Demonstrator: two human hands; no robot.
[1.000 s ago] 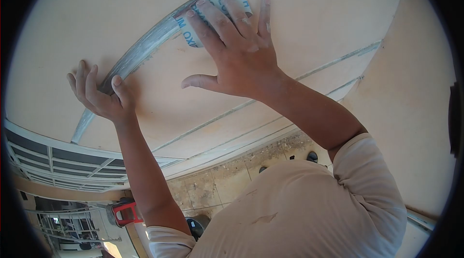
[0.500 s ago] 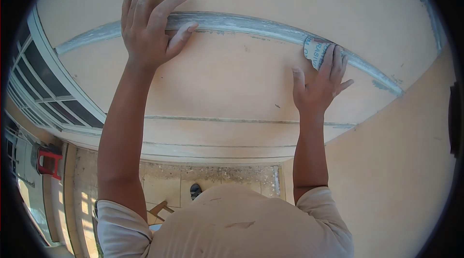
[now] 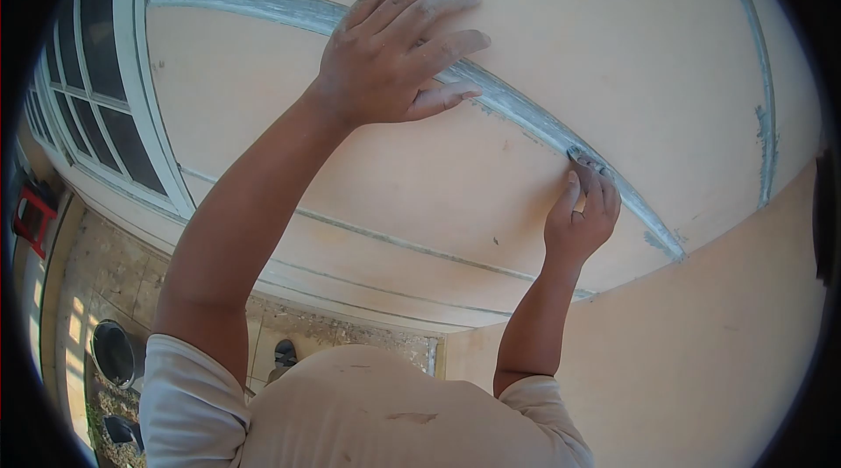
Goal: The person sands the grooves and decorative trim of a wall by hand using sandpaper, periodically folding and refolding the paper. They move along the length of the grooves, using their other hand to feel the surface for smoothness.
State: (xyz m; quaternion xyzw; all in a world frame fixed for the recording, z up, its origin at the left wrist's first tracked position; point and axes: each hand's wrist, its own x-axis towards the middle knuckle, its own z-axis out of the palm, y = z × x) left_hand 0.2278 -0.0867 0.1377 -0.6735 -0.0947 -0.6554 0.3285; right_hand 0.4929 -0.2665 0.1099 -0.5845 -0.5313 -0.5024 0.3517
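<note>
A weathered grey-blue strip [image 3: 517, 107] runs across the peach wall [image 3: 420, 179]. My left hand [image 3: 385, 52] lies over it with the fingers spread and stretched out against the wall, holding nothing. Farther right, my right hand [image 3: 585, 218] is at the same strip, its fingers bent and pressed onto a folded piece of sandpaper [image 3: 575, 153]. Only a small dark edge of the sandpaper shows; the fingers hide the rest.
At the left is a window [image 3: 96, 91] with pale bars. Below it stand a red stool [image 3: 35, 218] and a black bucket [image 3: 114, 352] on the floor. Another vertical grey strip [image 3: 760, 74] is near the right-hand corner, where a side wall [image 3: 692, 354] meets this one.
The view has turned and shifted. My left hand has slid right along the strip, closer to my right hand. My right fingers have curled more, and the sandpaper's printed back no longer shows.
</note>
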